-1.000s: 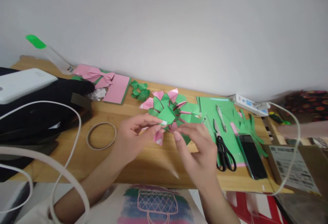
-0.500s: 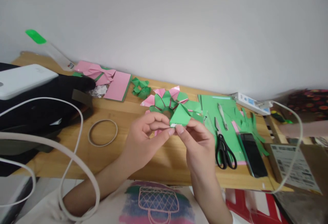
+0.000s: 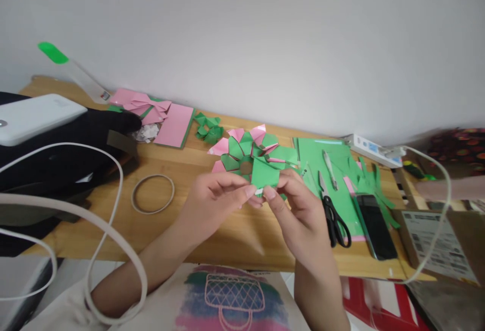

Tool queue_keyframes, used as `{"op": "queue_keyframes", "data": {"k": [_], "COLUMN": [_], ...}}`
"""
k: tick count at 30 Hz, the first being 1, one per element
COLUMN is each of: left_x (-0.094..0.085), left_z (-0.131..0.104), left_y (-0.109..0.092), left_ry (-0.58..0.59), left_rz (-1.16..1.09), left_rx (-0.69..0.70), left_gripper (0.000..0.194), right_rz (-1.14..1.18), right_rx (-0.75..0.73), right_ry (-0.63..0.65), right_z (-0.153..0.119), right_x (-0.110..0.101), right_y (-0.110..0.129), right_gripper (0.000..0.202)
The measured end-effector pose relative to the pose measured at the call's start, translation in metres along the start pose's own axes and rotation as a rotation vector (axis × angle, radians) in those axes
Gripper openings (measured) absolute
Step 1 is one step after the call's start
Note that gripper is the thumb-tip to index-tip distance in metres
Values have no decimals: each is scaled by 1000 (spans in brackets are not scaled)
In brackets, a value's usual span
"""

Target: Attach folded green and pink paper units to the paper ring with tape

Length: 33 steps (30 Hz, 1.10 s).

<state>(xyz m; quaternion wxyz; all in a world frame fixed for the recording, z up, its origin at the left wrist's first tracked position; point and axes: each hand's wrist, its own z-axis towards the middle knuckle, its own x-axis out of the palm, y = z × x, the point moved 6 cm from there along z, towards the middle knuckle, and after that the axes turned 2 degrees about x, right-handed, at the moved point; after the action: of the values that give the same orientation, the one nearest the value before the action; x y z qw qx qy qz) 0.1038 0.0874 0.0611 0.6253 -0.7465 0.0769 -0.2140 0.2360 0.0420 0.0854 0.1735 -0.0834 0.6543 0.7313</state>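
Observation:
Between my two hands is a small folded green paper piece (image 3: pixel 264 174) with a white strip along its lower edge. My left hand (image 3: pixel 217 202) pinches its lower left corner between thumb and fingers. On the right side, my right hand (image 3: pixel 299 209) grips it the same way, thumb on the near face. Just behind it on the table lies a ring of folded pink and green paper (image 3: pixel 237 149), partly hidden by the held piece and my fingers.
Black scissors (image 3: pixel 335 222), a cutter (image 3: pixel 330 169) and a phone (image 3: pixel 375 227) lie right, by green sheets (image 3: pixel 310 151). Left are a tape roll (image 3: pixel 152 194), pink paper (image 3: pixel 175 125) and a black bag (image 3: pixel 94 134). White cables (image 3: pixel 121 184) loop in front.
The held green piece has tilted, its pointed top no longer standing up. My right hand has shifted slightly right, over part of the scissors.

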Motion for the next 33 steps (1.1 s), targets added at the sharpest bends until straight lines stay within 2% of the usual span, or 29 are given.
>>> {"op": "queue_keyframes", "data": {"k": [3, 7, 9, 12, 14, 17, 21, 25, 27, 31, 33], "left_x": [4, 12, 11, 8, 8, 7, 5, 7, 6, 4, 4], "left_z": [1, 0, 1, 3, 3, 3, 2, -2, -5, -11, -13], "left_y": [0, 5, 6, 4, 3, 1, 0, -6, -10, -20, -23], "left_ry": [65, 189, 164, 120, 148, 189, 242, 314, 287, 225, 225], "left_rz": [-34, -88, -131, -168, -150, -93, 39, 134, 169, 228, 277], "left_rx": [-39, -125, -131, -72, -36, -12, 21, 133, 196, 327, 376], "left_gripper": [13, 10, 9, 26, 23, 12, 14, 14, 13, 10, 8], "right_rz": [-26, 54, 93, 166, 224, 278, 284, 246, 230, 261, 263], "right_rx": [-49, -44, -14, 45, 85, 126, 150, 151, 131, 127, 112], "right_ry": [-22, -47, 2, 119, 162, 114, 76, 50, 21, 28, 51], "right_z": [0, 0, 0, 2, 2, 1, 0, 0, -1, -6, -8], "right_x": [-3, -5, -3, 2, 4, 1, 2, 3, 0, -4, -4], "right_y": [5, 5, 3, 0, -2, -6, -9, -6, -4, -4, -3], "right_gripper": [19, 21, 23, 24, 25, 25, 23, 26, 25, 5, 12]}}
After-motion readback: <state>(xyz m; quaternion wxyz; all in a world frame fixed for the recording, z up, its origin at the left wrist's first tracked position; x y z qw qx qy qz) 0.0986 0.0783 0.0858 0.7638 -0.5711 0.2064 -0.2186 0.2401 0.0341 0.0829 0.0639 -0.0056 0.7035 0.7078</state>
